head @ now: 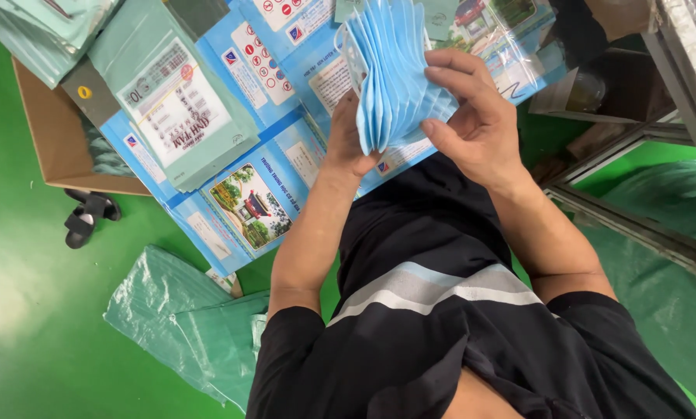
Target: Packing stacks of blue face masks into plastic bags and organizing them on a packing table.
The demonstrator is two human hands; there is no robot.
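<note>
Two hands on one stack here. The masks [387, 77], a fanned bundle of light blue ones, sit upright between the hands, long edge running away from the body toward the table. The left hand [352, 136] is underneath and behind, cupping the bottom edge, so it's mostly hidden and I can't tell how its fingers sit. The right hand [472, 116] is the clearer one: thumb against the near edge, fingers curled over the top of the fan, pinching the outer masks. Both are touching the stack, so neither is really nearer.

Beyond the hands the table is covered in blue printed sheets [266, 194], with a flat green packet [173, 109] lying on them to the left. A cardboard box [49, 132] stands open at the far left; something green is inside, hard to say what. Green bags [181, 326] lie on the floor, black sandals [88, 216] nearby.
</note>
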